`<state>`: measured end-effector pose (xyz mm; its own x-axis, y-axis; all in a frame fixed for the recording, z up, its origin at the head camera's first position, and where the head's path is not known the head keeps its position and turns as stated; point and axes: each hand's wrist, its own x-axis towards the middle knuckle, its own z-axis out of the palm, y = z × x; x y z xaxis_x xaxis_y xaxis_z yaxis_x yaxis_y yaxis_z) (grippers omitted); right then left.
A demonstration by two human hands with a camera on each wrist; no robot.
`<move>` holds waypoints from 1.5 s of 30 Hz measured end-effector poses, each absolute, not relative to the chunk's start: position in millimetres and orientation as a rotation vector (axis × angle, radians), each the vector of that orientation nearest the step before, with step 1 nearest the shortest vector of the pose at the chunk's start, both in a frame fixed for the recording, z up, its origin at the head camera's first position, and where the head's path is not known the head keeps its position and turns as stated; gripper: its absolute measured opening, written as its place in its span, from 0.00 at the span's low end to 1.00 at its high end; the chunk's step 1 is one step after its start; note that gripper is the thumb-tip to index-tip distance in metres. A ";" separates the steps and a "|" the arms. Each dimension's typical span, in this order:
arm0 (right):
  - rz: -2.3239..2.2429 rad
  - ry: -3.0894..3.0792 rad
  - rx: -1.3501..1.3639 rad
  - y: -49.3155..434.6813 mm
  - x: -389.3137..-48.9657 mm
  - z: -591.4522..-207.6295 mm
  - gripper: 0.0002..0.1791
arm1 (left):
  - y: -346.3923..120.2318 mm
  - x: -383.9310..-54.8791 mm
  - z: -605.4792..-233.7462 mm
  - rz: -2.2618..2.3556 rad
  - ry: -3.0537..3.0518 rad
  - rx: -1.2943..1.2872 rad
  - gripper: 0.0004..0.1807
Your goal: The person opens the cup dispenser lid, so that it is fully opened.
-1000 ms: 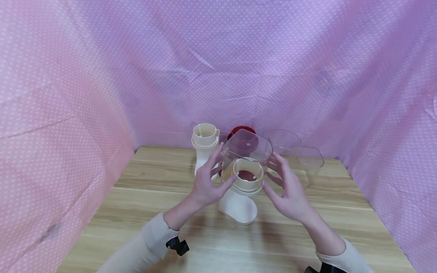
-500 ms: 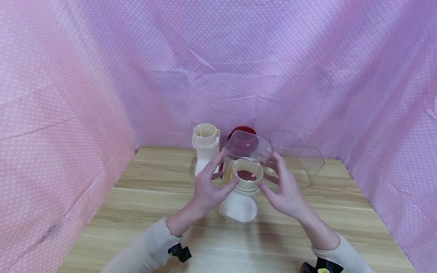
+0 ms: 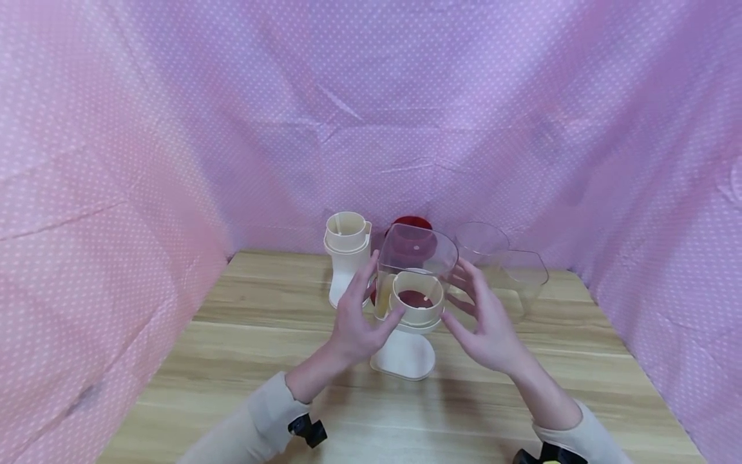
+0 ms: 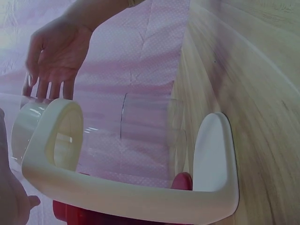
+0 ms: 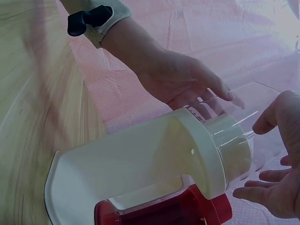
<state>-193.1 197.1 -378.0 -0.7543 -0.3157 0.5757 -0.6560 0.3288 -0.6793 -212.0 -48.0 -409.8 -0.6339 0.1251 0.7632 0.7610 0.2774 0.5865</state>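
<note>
A clear plastic canister [image 3: 382, 293], wide rim up, surrounds the cream ring [image 3: 418, 316] on top of a white dispenser stand [image 3: 406, 356]. My left hand [image 3: 356, 325] holds the canister's left side, thumb in front and fingers reaching behind. On the opposite side my right hand [image 3: 489, 328] holds it the same way. Through the ring a dark red surface [image 3: 415, 299] shows. The right wrist view has the stand's ring end [image 5: 206, 150] inside the clear wall. Whether the canister sits fully down on the stand cannot be told.
Behind the stand is a red dispenser [image 3: 413, 222], partly hidden by the canister. A second white stand [image 3: 348, 270] with a cream cup on top stands back left. Two more clear canisters, one round-rimmed [image 3: 484, 241] and one angular [image 3: 524, 283], stand back right. Pink dotted cloth surrounds the wooden table.
The canister has turned slightly and come down a little around the ring, with both hands staying on it. The left hand's fingers have shifted a little lower. The other dispensers have not moved.
</note>
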 end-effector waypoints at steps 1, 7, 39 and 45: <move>1.398 -2.258 0.872 197.5 -192.1 -377.8 0.52 | -48.4 -212.7 -409.8 -1.384 -1.957 -0.799 0.51; 1.387 -2.261 0.903 197.7 -190.2 -378.3 0.52 | -49.3 -214.8 -409.9 -1.374 -1.968 -0.795 0.49; 1.140 -2.392 0.992 169.7 -233.8 -312.0 0.50 | -63.3 -246.7 -426.7 -1.538 -2.419 -0.860 0.68; 1.182 -2.305 0.976 163.7 -232.1 -313.8 0.44 | -66.3 -250.4 -425.3 -1.527 -2.428 -0.879 0.65</move>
<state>-232.1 163.7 -313.8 -0.6910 -0.4108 0.5948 -0.7227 0.4077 -0.5581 -250.4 -66.3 -425.3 -0.8192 0.3996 0.4114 0.5439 0.3136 0.7783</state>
